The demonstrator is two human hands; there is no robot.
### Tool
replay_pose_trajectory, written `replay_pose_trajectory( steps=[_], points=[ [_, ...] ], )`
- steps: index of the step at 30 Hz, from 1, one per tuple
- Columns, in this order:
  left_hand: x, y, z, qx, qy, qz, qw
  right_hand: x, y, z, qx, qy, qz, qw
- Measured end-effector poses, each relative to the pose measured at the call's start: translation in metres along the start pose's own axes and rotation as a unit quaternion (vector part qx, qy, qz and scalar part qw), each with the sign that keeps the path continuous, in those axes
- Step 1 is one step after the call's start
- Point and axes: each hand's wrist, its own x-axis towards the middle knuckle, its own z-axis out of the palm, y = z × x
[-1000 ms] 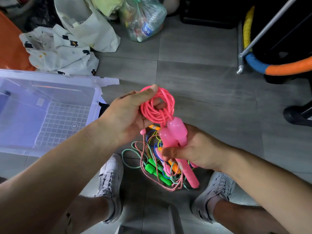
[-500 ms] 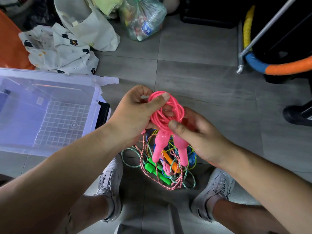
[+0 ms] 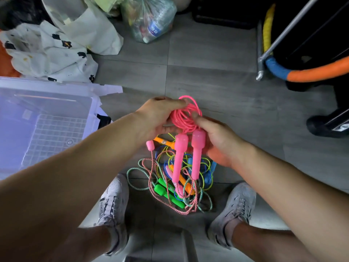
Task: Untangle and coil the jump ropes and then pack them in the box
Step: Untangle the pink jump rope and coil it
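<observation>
**ropeguy:** ok so what's where?

**tidyup22:** Biggest first. Grey tiled floor [image 3: 217, 76] all over. On the person's left is a clear plastic box [image 3: 56, 87] with the lid off and a grid pattern on the bottom. Behind it there's a crumpled white cloth [image 3: 47, 53] with dark spots and a see-through plastic bag [image 3: 151, 19] stuffed with stuff. Over on the right is a padded hoop [image 3: 311, 72] (blue, orange and yellow bits). Two grey shoes [image 3: 113, 205] are at the bottom, and between them on the floor is the pile of ropes [image 3: 170, 178], a knotted mess of green, orange, blue and striped ones.

**ropeguy:** and the one being handled?

**tidyup22:** The pink rope [image 3: 186, 116] is up in the air above that pile, well apart from the box and wound into a small coil. The left hand [image 3: 156, 118] has its grip pinching the coil, thumb over the top and fingers curled under. The right hand [image 3: 221, 142] has its thumb pressed on the coil's right side, with its fingers tucked behind it. The two pink handles [image 3: 180, 154] hang straight down side by side from the coil, just beside the right palm.
</observation>
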Motion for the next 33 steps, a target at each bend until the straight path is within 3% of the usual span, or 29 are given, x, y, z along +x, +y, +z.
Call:
replay_pose_trajectory(
  steps=[8, 14, 20, 24, 27, 33],
  points=[
    [0.077, 0.013, -0.023, 0.018, -0.032, -0.009, 0.999, 0.092, -0.002, -0.015, 0.039, 0.058, 0.002, 0.998],
    [0.164, -0.002, -0.026, 0.004, 0.045, 0.004, 0.999, 0.177, -0.003, -0.035, 0.084, 0.072, 0.014, 0.994],
    [0.24, -0.031, -0.03, 0.077, 0.085, -0.019, 0.993, 0.264, 0.017, -0.067, 0.138, 0.091, 0.065, 0.984],
    [0.271, -0.059, -0.044, 0.11, 0.078, -0.064, 0.989, 0.314, 0.034, -0.079, 0.079, 0.154, 0.064, 0.983],
    [0.287, -0.071, -0.048, 0.108, 0.079, -0.063, 0.989, 0.338, 0.045, -0.095, -0.042, 0.197, 0.06, 0.978],
    [0.297, -0.073, -0.045, 0.103, 0.111, -0.057, 0.987, 0.351, 0.054, -0.111, -0.329, 0.282, 0.003, 0.901]
  ],
)
